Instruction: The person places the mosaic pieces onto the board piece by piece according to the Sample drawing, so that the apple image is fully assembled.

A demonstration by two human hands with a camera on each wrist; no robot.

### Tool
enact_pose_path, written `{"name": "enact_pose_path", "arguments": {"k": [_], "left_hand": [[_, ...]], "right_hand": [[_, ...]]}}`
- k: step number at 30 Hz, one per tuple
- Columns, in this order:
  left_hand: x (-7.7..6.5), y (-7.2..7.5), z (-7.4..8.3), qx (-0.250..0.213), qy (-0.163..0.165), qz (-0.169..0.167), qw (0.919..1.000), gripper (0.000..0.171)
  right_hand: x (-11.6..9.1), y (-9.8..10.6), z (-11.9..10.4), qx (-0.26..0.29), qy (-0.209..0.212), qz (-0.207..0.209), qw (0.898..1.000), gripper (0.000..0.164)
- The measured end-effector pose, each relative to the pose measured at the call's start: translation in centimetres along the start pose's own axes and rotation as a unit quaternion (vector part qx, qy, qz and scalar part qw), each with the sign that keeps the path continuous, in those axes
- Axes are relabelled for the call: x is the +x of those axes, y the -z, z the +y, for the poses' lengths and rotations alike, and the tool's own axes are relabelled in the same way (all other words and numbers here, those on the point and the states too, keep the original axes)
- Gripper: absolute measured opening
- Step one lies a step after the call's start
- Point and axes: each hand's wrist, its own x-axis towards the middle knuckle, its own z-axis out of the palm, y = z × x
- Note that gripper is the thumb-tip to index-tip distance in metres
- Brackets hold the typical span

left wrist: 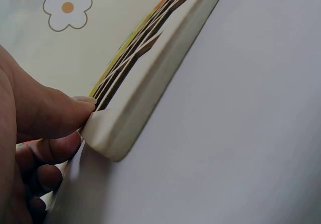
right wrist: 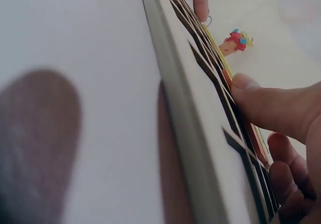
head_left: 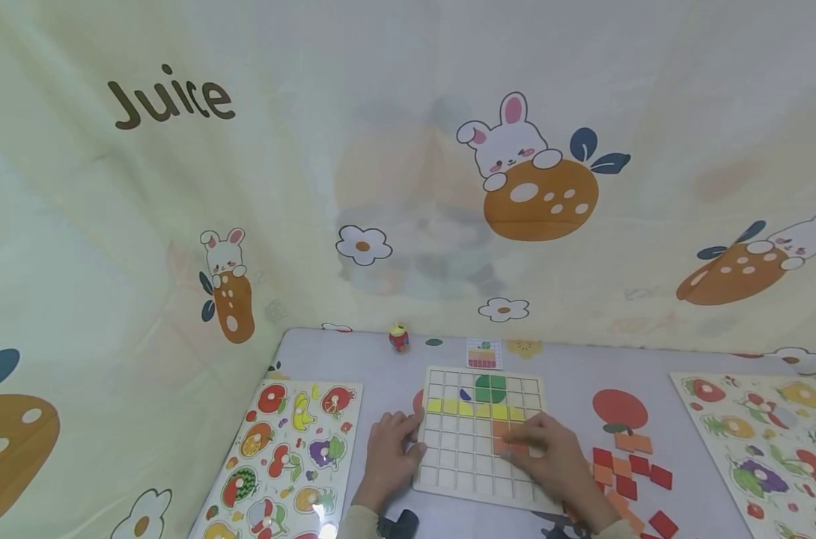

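In the head view a white grid board [head_left: 448,449] lies on the table, with a green tile shape, a blue piece, a row of yellow tiles [head_left: 465,408] and a few orange tiles [head_left: 499,428] in it. My left hand [head_left: 389,457] holds the board's left edge; the left wrist view shows its thumb [left wrist: 60,112] at the board's rim and the other fingers lower down. My right hand [head_left: 549,457] is over the board's right half, thumb and fingertips at an orange tile [right wrist: 226,78]. These fingers partly hide the tile.
Loose red and orange tiles [head_left: 626,488] lie right of the board. Fruit puzzle boards stand at left [head_left: 343,449] and right [head_left: 711,419]. Behind the grid are a picture card [head_left: 483,354] and a small red-and-yellow figure [head_left: 398,338]. A printed curtain [head_left: 421,284] hangs at the back.
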Motion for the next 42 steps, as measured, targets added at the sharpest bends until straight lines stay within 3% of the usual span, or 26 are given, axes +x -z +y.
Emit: {"name": "enact_pose_path", "arguments": {"k": [7,11,14,17,21,27,29,34,42], "left_hand": [[-0.1,0.0,0.2,0.002,0.006,0.000,1.0000,0.054],[-0.2,-0.1,0.2,0.002,0.000,0.002,1.0000,0.054],[-0.2,-0.1,0.2,-0.003,0.002,-0.004,1.0000,0.054],[-0.2,-0.2,0.1,-0.004,0.009,-0.010,0.9999,0.054],[-0.1,-0.3,-0.1,-0.001,0.017,-0.011,0.9998,0.055],[0.0,-0.3,-0.4,-0.004,0.017,-0.008,0.9998,0.056],[0.0,-0.3,-0.5,-0.003,0.012,-0.005,0.9999,0.055],[-0.1,-0.3,-0.3,-0.004,-0.004,0.006,1.0000,0.054],[0.1,-0.3,0.0,-0.012,0.025,-0.018,0.9995,0.056]], "right_hand": [[-0.2,0.0,-0.3,0.000,0.010,0.017,1.000,0.021],[-0.5,0.7,-0.1,0.011,0.053,0.084,0.995,0.020],[-0.7,2.8,0.2,-0.005,0.059,0.120,0.991,0.020],[-0.9,5.8,1.0,-0.041,0.026,0.077,0.996,0.031],[-1.4,8.9,2.8,-0.092,0.009,-0.017,0.996,0.049],[-1.7,9.7,4.4,-0.108,-0.044,-0.107,0.987,0.050],[-1.7,9.5,4.6,-0.104,-0.058,-0.117,0.986,0.044],[-1.8,9.1,4.7,-0.104,-0.035,-0.106,0.988,0.033],[-1.7,8.7,3.9,-0.128,-0.053,-0.100,0.985,0.026]]}}
